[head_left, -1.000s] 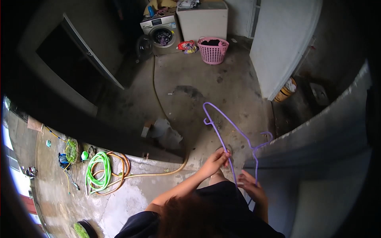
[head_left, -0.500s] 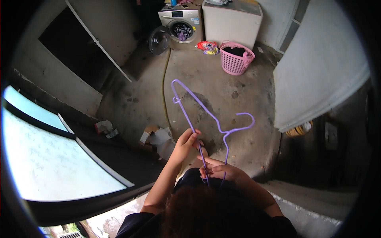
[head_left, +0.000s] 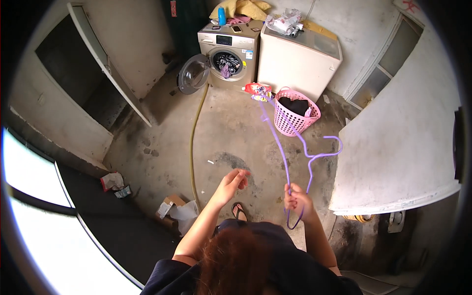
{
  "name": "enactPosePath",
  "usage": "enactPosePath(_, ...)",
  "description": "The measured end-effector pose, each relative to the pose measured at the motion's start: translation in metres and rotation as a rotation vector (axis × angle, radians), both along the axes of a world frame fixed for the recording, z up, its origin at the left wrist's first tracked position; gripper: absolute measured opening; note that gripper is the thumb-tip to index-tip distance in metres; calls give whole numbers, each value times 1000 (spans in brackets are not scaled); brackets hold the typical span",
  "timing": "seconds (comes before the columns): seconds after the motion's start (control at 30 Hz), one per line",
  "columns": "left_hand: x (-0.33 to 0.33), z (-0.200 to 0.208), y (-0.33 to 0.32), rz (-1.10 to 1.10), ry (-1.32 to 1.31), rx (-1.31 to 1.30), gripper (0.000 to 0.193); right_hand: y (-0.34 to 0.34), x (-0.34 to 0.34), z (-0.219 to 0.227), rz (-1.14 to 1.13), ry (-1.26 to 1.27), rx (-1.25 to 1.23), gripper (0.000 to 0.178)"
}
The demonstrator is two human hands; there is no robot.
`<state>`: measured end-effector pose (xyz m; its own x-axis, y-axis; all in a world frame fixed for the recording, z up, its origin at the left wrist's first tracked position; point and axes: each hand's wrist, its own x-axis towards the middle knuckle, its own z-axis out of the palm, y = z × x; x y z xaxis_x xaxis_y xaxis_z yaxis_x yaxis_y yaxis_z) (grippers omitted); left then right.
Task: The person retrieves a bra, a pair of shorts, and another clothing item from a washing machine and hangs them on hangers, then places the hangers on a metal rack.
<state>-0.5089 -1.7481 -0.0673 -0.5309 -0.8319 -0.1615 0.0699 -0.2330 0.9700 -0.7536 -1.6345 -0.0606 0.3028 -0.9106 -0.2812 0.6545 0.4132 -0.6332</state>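
Observation:
My right hand is closed around the lower bar of a purple clothes hanger. The hanger stretches forward from that hand, its hook pointing to the right and its far end lying in view across the pink basket. Off to the left, apart from the hanger, is my left hand; its fingers are curled together and nothing shows in them. Dark clothes lie in the basket. Farther off, a front-loading washing machine has its round door swung out and laundry inside.
A cream chest-like appliance stands beside the washer, with a red bag on the floor before it. A yellowish hose runs along the floor. Cardboard and plastic scraps lie at left. A white panel stands at right.
My left hand has let go of the hanger. The right hand has carried the hanger to the right and forward. The view has tilted up, showing more of the machines.

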Motion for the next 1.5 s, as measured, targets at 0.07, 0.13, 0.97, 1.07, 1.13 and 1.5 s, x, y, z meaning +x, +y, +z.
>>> enactPosePath(0.07, -8, 6, -33, -18, -73, -33, 33, -32, -16, 2, -123, 179, -28, 31)
enactPosePath(0.13, -17, 3, -63, -35, -66, -12, 33, -59, -34, 0, -135, 115, -17, 36)
enactPosePath(0.97, -70, -35, -418, 375, -266, 86, 38, -592, -129, -22, 299, 681, -254, 24)
enactPosePath(1.07, -47, -55, -456, 377, -328, 157, 34, -637, -97, -27, 312, 824, -301, 30)
enactPosePath(1.13, -44, -54, -490, 467, -273, 137, 31, -658, -80, -34, 348, 862, -258, 45)
enactPosePath(1.5, -59, -37, -667, 193, -77, 57, 104, -782, 27, -77, 268, 985, -463, 71)
